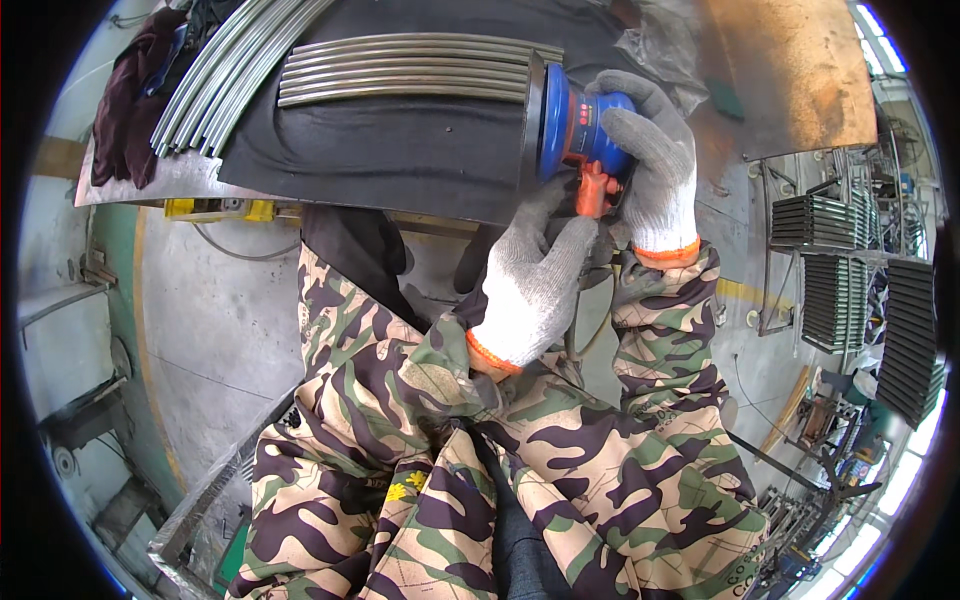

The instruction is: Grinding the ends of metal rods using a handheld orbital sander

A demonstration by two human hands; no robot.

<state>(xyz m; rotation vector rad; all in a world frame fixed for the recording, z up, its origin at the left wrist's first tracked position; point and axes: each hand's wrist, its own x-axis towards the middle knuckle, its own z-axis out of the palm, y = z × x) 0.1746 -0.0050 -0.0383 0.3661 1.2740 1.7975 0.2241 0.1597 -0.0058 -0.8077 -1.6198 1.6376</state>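
Observation:
A blue and red disc sander [583, 125] is tipped on its side over the bench, its dark round pad turned to the left. My right hand [655, 150], in a grey and white work glove, wraps around the sander's blue body from the right. Below it, my left hand [535, 275], gloved the same way, grips at the orange-red fitting [596, 190] on the sander's lower side. Some of the left fingers are hidden behind the tool. Just left of the pad lies a row of several metal tubes [415, 70], side by side on black cloth [370, 150].
More metal tubes [235, 75] lie slanted at the bench's left, beside a dark crumpled cloth [135, 100]. Clear plastic [665, 45] and a brown board [790, 75] are at the right. Racks of stacked dark metal parts [835, 300] stand further right. A hose hangs near my left hand.

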